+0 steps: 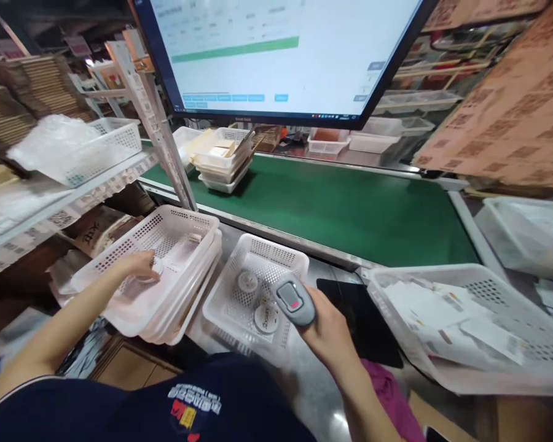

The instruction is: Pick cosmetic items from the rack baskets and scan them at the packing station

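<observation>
My left hand (142, 264) reaches into a white perforated basket (184, 216) at the left, its fingers closed on a small round white container (157, 266). Inside that basket a small white piece (194, 237) lies near the far corner. A grey handheld barcode scanner (295, 299) with a red mark is gripped in my right hand (328, 325). The scanner is held over the right side of a smaller white basket (221, 288). Two round white-lidded items, one patterned (247, 281) and one lettered (266, 318), lie in this basket.
A monitor (276, 73) hangs above a green conveyor belt (332, 202). Stacked baskets (225, 162) stand on the belt. At the right, a large white basket (424, 273) holds papers. A metal post (163, 132) and shelf (87, 190) border the left side.
</observation>
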`<state>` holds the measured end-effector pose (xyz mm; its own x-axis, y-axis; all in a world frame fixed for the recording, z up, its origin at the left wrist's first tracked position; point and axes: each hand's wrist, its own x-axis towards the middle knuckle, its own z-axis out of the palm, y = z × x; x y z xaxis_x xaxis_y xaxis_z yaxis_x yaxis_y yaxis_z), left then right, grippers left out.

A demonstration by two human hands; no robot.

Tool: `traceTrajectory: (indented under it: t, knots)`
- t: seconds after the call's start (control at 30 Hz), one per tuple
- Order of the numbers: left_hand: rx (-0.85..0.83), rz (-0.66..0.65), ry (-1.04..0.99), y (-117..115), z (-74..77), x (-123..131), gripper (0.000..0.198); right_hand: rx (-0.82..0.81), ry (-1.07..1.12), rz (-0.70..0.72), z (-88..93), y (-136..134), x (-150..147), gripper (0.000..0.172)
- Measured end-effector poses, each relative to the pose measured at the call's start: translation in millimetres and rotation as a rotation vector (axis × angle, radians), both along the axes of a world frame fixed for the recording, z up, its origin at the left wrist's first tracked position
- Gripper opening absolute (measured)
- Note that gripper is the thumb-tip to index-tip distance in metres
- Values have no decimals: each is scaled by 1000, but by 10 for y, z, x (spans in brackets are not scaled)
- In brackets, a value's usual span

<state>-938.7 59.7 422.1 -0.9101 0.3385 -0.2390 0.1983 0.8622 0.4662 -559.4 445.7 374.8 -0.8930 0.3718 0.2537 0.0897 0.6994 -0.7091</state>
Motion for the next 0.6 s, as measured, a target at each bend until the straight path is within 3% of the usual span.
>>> traceTrajectory:
  t: [0.07, 0.13, 0.23, 0.33, 0.47, 0.6]
  knots:
    - [80, -30, 49, 48, 81, 76, 61, -14, 47, 109, 238, -187, -174, 64]
    - [304, -66, 12, 255, 289, 189, 68, -24, 74, 202, 444, -369, -312, 68]
    - [771, -79, -316, 747, 632, 486, 70, -44, 116, 275, 641, -568, -448, 71]
    - [960, -111, -590, 1251, 794, 860, 71, -64, 158, 268, 715, -659, -489, 72]
    - [914, -176, -719, 1705, 723, 1140, 69, -51, 100, 193, 726, -662, -401, 76]
    - [793, -278, -757, 1994, 490, 1165, 68, -26, -10, 107, 644, -578, -216, 80]
